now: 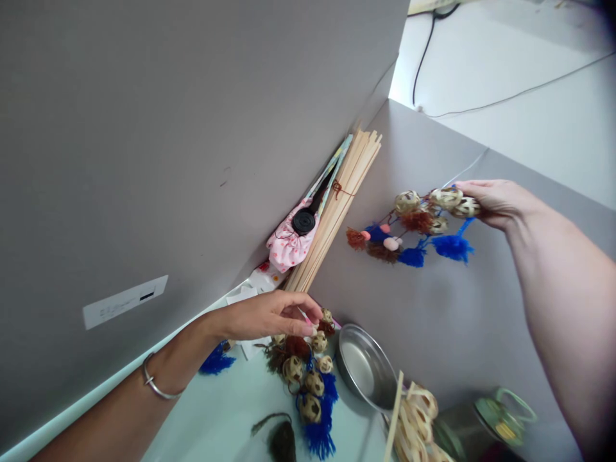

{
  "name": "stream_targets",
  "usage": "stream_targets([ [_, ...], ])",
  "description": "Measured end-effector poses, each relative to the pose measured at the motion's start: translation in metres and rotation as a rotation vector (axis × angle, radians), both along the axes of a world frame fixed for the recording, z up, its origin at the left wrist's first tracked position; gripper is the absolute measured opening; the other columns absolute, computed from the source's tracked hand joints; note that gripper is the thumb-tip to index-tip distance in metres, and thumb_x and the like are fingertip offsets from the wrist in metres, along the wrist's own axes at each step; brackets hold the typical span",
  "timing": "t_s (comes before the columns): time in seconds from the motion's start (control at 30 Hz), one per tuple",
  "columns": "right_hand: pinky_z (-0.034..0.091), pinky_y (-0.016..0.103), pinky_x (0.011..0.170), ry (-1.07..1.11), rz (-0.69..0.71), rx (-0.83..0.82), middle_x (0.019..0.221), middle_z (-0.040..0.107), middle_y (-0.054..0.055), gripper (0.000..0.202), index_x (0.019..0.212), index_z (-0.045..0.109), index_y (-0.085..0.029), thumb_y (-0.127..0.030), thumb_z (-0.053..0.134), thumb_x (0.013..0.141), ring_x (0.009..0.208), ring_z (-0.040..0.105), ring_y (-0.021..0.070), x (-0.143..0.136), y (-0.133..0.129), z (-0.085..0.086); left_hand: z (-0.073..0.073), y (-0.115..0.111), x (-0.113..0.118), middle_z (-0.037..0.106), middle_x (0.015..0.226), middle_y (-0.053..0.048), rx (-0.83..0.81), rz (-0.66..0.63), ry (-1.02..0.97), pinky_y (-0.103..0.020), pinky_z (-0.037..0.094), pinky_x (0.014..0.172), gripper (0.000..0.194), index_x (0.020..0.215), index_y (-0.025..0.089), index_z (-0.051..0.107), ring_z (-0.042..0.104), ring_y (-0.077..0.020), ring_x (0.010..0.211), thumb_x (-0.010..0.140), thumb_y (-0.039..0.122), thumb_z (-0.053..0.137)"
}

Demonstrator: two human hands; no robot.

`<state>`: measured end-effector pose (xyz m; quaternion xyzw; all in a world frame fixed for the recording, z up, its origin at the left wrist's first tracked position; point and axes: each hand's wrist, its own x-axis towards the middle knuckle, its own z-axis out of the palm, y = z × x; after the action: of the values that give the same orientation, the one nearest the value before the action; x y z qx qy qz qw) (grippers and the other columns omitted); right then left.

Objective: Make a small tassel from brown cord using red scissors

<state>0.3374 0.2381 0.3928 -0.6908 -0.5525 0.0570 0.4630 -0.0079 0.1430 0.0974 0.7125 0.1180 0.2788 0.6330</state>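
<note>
My right hand (498,204) is raised at the right, with its fingers closed on a bunch of woven ball ornaments (408,202). Blue and rust-brown tassels and small pink pompoms dangle from the bunch. My left hand (276,316) is over a second cluster of woven balls with tassels (310,385) on the table. Its thumb and fingers are curved and a little apart, near a woven ball at the cluster's top. Whether the fingertips touch anything there is hard to make out. A metal bracelet (161,385) circles the left wrist.
A steel bowl (368,366) stands right of the cluster, with coiled wooden strips (416,423) and a lidded jar (481,420) nearby. A bundle of flat sticks (337,205) and a pink cloth pouch (291,247) lean in the partition corner. A dark tassel (282,443) lies in front.
</note>
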Motion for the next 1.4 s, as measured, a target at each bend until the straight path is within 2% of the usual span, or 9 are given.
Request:
stream_targets([
  [0.23,0.046,0.031,0.063,0.087,0.059,-0.145,0.064,0.065,0.005,0.016,0.072,0.068,-0.011,-0.002,0.060,0.083,0.055,0.055,0.0124,-0.001,0.003,-0.013,0.002,-0.001,-0.001,0.062,0.116,-0.005,-0.001,-0.001,0.005,-0.028,0.045,0.087,0.041,0.116,0.023,0.062,0.057,-0.0202,0.104,0.085,0.049,0.062],
  [0.43,0.042,0.026,0.052,0.013,0.000,-0.071,0.054,0.061,0.001,0.013,0.071,0.067,-0.014,-0.003,0.067,0.076,0.047,0.050,0.0114,0.008,0.003,-0.035,0.001,-0.001,-0.001,0.063,0.116,-0.006,-0.015,-0.001,-0.018,-0.030,0.045,0.090,0.041,0.116,0.024,0.062,0.057,-0.0210,0.105,0.084,0.049,0.063],
  [0.63,0.040,0.023,0.048,-0.005,-0.060,-0.005,0.057,0.062,0.000,0.008,0.076,0.069,-0.015,-0.008,0.072,0.074,0.047,0.050,0.0102,0.013,-0.011,-0.048,0.002,-0.002,-0.001,0.063,0.116,-0.005,-0.006,-0.003,-0.012,-0.028,0.045,0.087,0.040,0.116,0.023,0.063,0.057,-0.0199,0.103,0.085,0.048,0.063],
  [0.77,0.042,0.023,0.048,0.028,-0.034,-0.014,0.059,0.063,0.001,0.010,0.074,0.069,-0.015,-0.006,0.073,0.072,0.049,0.053,0.0112,0.014,-0.022,-0.054,0.003,-0.003,-0.002,0.064,0.109,-0.004,0.002,-0.004,-0.006,-0.027,0.045,0.085,0.040,0.115,0.023,0.063,0.057,-0.0192,0.099,0.085,0.049,0.063],
  [0.87,0.044,0.021,0.049,0.080,-0.005,-0.020,0.061,0.065,0.002,0.012,0.070,0.069,-0.015,-0.004,0.072,0.072,0.051,0.055,0.0109,0.017,-0.029,-0.054,0.003,-0.003,-0.001,0.064,0.106,-0.004,0.007,-0.013,-0.010,-0.027,0.045,0.085,0.040,0.115,0.023,0.063,0.057,-0.0189,0.098,0.085,0.049,0.063],
  [1.03,0.048,0.021,0.050,0.125,0.016,0.038,0.062,0.065,0.004,0.014,0.072,0.069,-0.015,-0.014,0.065,0.085,0.050,0.056,0.0103,0.019,-0.033,-0.045,0.002,-0.004,0.002,0.062,0.113,-0.004,0.009,-0.024,-0.008,-0.026,0.044,0.085,0.038,0.114,0.023,0.063,0.056,-0.0186,0.100,0.085,0.048,0.063],
  [1.27,0.048,0.018,0.045,0.051,0.000,0.063,0.053,0.063,0.002,0.008,0.071,0.070,-0.013,-0.007,0.072,0.075,0.046,0.056,0.0098,0.000,-0.022,-0.041,0.001,-0.004,0.004,0.061,0.116,-0.006,0.019,-0.038,0.009,-0.027,0.044,0.086,0.038,0.114,0.022,0.063,0.056,-0.0190,0.101,0.086,0.047,0.063],
  [1.4,0.047,0.019,0.051,-0.010,-0.058,0.102,0.055,0.063,0.000,0.008,0.068,0.070,-0.013,-0.006,0.074,0.071,0.051,0.056,0.0089,-0.006,-0.016,-0.040,0.001,-0.004,0.004,0.062,0.115,-0.005,0.023,-0.037,0.005,-0.028,0.045,0.085,0.038,0.115,0.024,0.064,0.057,-0.0201,0.100,0.086,0.048,0.062],
])
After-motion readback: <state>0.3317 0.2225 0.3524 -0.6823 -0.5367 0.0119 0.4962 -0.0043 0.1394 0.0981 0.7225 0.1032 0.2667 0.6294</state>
